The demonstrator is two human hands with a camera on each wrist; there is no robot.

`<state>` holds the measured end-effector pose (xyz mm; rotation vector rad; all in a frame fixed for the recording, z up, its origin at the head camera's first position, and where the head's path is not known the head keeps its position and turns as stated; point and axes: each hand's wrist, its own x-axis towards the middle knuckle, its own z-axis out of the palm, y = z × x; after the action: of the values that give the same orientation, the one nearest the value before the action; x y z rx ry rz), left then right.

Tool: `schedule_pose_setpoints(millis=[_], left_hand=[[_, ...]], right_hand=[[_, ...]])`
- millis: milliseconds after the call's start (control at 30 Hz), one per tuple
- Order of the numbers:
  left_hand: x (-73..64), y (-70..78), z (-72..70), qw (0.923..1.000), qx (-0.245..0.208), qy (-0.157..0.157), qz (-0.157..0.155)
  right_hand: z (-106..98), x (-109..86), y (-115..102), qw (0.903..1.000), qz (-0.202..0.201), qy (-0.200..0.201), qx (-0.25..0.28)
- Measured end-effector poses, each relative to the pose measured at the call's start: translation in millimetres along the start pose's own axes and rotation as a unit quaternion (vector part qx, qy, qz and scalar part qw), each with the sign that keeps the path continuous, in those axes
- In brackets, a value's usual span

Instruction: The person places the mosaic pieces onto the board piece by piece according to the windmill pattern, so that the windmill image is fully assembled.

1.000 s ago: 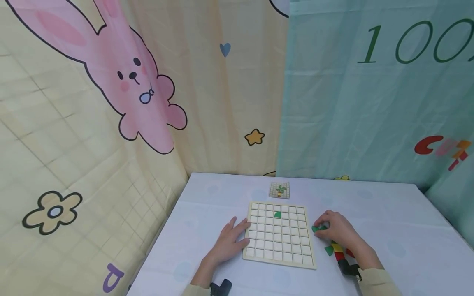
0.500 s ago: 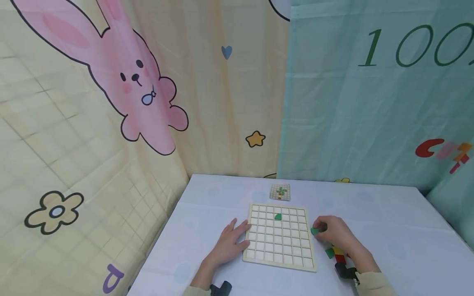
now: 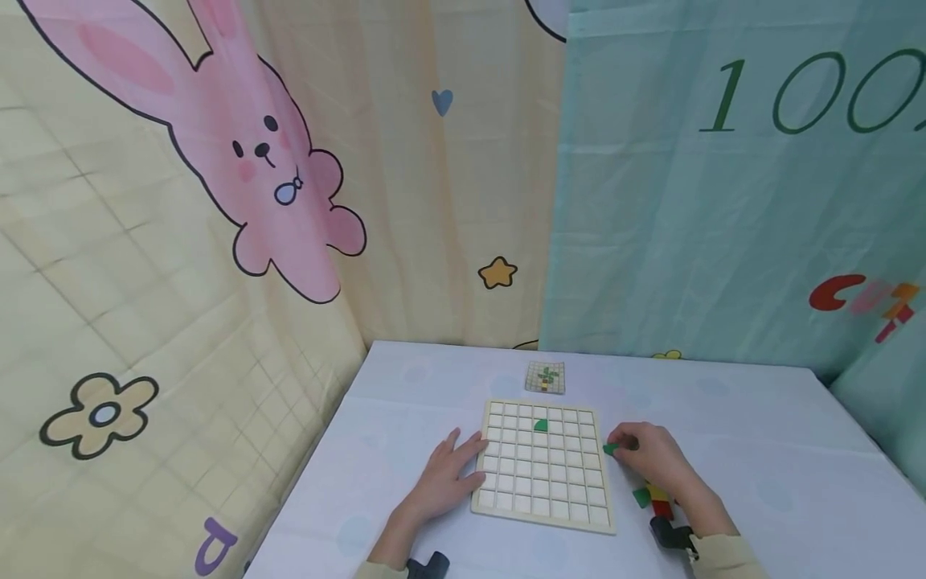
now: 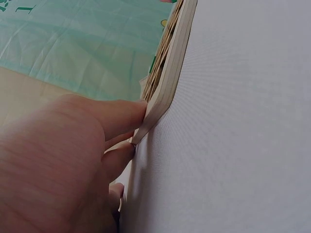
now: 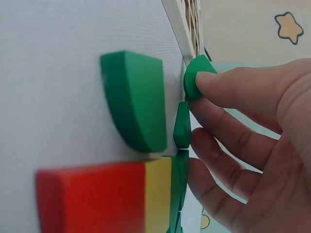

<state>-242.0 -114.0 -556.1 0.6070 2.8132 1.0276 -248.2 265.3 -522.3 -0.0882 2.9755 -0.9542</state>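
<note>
My left hand [image 3: 444, 481] lies beside the wooden grid board [image 3: 538, 487], fingers spread and fairly straight. In the left wrist view the thumb and a finger touch the board's edge [image 4: 167, 82]. A single green quarter-round block [image 3: 541, 425] sits in a cell near the board's top. Just off the board's right side, my right hand [image 3: 654, 454] pinches another green rounded block [image 5: 197, 77] between thumb and fingers. Below that hand are a loose green block [image 5: 141, 102], a red block [image 5: 97, 199] and a yellow block [image 5: 158, 194], with more green pieces partly hidden by the fingers.
Behind the board lies a small pattern card [image 3: 535, 379] with a gridded green, yellow and red picture. A white cloth covers the table [image 3: 796, 450]. Printed curtains [image 3: 448, 201] hang around its back and left side.
My right hand has moved a little left, bringing the pinched green block closer to the board's right edge. The left hand stays at the board's left side.
</note>
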Motion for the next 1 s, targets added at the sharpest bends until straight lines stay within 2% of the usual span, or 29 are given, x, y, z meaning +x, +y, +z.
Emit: schedule_pose_setpoints(millis=[267,733,1000], left_hand=[[0.1,0.6,-2.0,0.9998,-0.002,-0.002,0.018],[-0.3,0.5,-1.3,0.9999,0.003,-0.002,0.010],[-0.7,0.8,-1.8,1.0000,0.000,-0.002,0.008]], right_hand=[[-2.7,-1.2,-2.0,0.9998,-0.007,0.008,-0.016],[-7.5,9.4,-12.6,0.9996,-0.020,0.019,-0.009],[-0.2,17.7,-20.5,0.9991,-0.033,0.026,-0.004]])
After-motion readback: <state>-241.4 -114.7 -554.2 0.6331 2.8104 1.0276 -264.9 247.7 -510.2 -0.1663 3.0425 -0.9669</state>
